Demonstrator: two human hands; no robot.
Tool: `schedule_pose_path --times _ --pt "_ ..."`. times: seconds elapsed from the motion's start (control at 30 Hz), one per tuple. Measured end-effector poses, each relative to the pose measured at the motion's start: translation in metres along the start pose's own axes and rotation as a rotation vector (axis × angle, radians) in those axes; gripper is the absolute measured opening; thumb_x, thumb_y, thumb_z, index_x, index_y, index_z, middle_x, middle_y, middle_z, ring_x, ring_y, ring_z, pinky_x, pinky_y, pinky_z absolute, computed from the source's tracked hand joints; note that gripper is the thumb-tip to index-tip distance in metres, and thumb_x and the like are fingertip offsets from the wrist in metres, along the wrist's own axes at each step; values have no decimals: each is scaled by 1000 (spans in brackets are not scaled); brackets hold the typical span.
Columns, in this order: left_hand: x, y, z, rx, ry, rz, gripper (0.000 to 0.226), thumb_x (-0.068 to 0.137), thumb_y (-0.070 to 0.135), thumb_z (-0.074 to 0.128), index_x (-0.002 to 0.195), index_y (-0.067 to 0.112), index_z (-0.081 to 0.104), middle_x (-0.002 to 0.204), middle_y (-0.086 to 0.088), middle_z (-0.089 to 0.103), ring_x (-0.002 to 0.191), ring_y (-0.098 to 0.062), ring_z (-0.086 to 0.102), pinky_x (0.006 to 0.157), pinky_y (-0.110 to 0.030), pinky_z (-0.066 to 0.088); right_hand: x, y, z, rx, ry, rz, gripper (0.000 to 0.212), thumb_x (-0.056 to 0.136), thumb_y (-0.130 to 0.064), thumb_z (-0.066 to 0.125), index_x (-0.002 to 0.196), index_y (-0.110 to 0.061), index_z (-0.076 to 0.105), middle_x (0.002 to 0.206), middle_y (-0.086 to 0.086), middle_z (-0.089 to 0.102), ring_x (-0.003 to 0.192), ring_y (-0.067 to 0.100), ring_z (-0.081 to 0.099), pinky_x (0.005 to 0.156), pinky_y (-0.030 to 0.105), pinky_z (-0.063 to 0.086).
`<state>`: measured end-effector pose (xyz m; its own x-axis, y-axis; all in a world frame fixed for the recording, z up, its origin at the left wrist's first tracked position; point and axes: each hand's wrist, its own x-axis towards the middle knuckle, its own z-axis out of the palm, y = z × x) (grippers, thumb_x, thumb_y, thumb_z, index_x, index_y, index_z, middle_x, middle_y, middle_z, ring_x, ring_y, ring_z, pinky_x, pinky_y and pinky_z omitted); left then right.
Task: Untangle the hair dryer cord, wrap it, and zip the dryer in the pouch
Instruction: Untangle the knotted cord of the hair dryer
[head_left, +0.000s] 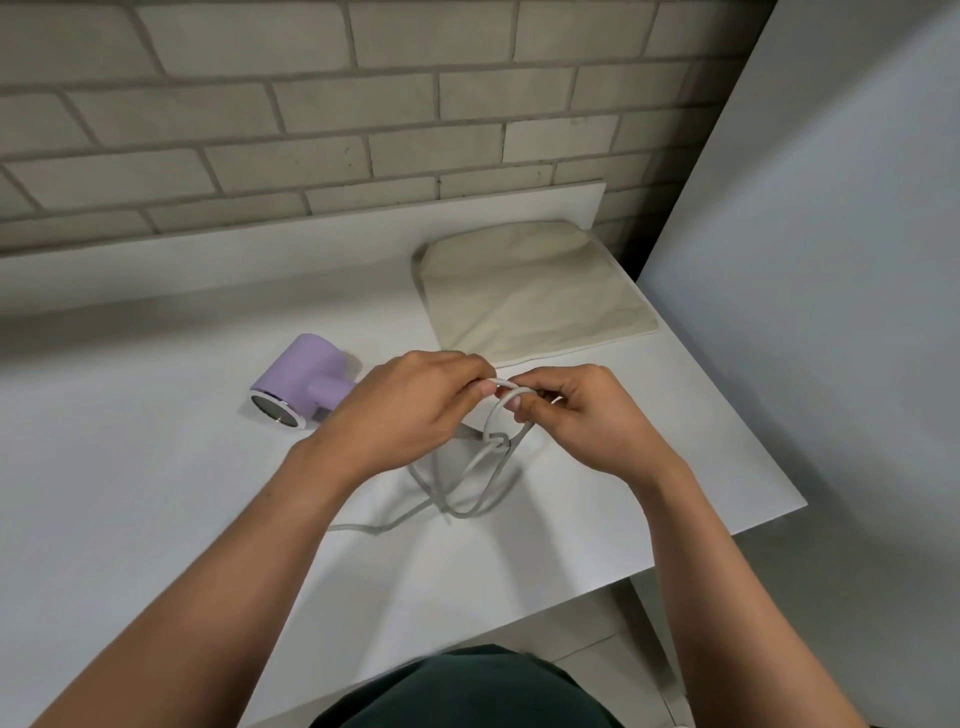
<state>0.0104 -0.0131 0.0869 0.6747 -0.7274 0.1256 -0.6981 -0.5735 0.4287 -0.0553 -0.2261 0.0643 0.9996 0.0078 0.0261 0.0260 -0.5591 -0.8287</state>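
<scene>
**Q:** Brick wall behind, white table (156, 493) in front. Where is the cord?

**A:** I see the grey cord (467, 488) at the table's centre, lifted into a loop with a loose knot below it and slack trailing toward 7 o'clock. My left hand (400, 410) and right hand (582, 415) both pinch the loop's top, fingers closed narrowly on it.

**Q:** How will it handle?

**A:** I judge it light, pliant and somewhat springy, so it should hold its curves. I would grip just beside the knot and feed one strand through rather than pull the ends, which may tighten it.

**Q:** And around it?

**A:** The lilac hair dryer (301, 384) lies on its side at 10 o'clock, just beyond my left hand. The cream pouch (535, 296) lies flat at 1 o'clock.
</scene>
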Motion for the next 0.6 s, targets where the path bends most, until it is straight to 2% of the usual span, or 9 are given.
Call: schedule_pose_path --times 0.07,0.1,0.2,0.27,0.37,0.47,0.53,0.6 --pt "1 4 2 -57 86 -22 32 103 52 35 106 34 61 84 18 61 82 -16 60 74 -43 53 -1 0 0 32 23 9 13 98 -21 67 100 -26 80 88 -9 78 90 14 72 90 43 56" --pt "0 8 3 -111 162 -33 29 104 50 39 106 32 62 78 18 60 77 -13 59 72 -39 52 -1 1 0 52 36 11 14 98 -20 67 100 -27 79 90 -10 78 91 14 73 91 44 56" --pt "-1 20 -3 -307 423 -92 17 105 30 56 101 19 68 57 11 50 55 -7 51 60 -17 39 -1 3 5 85 54 29 19 98 -13 65 100 -26 78 94 -14 78 93 7 71 93 43 57" --pt "-1 25 -8 -386 514 -136 16 105 25 58 99 16 70 55 1 49 55 -13 48 56 -18 37 -1 5 7 109 51 49 21 99 -11 63 101 -25 78 95 -14 79 95 5 71 94 44 57" --pt "-2 18 -12 -408 565 -187 17 105 26 57 101 18 71 62 -8 55 61 -23 51 61 -34 45 -3 5 6 127 46 44 24 101 -14 62 101 -34 76 92 -11 79 97 8 73 96 47 55" --pt "-4 1 -12 -261 519 -211 18 103 33 56 107 23 70 69 2 61 65 -22 57 67 -40 52 -3 7 3 81 30 40 24 101 -19 63 101 -40 75 87 -12 79 94 9 73 94 45 56" --pt "-7 1 -11 -87 474 -116 28 100 37 54 125 30 64 91 11 65 74 -17 64 72 -40 56 -2 8 2 44 -4 42 23 101 -18 62 105 -34 78 86 -12 78 91 8 74 90 39 57" --pt "-8 3 -6 101 359 66 40 99 37 55 139 33 56 110 10 64 88 -16 67 65 -37 57 -2 7 2 9 -53 31 25 101 -16 60 107 -32 79 83 -14 77 88 6 73 78 25 53"
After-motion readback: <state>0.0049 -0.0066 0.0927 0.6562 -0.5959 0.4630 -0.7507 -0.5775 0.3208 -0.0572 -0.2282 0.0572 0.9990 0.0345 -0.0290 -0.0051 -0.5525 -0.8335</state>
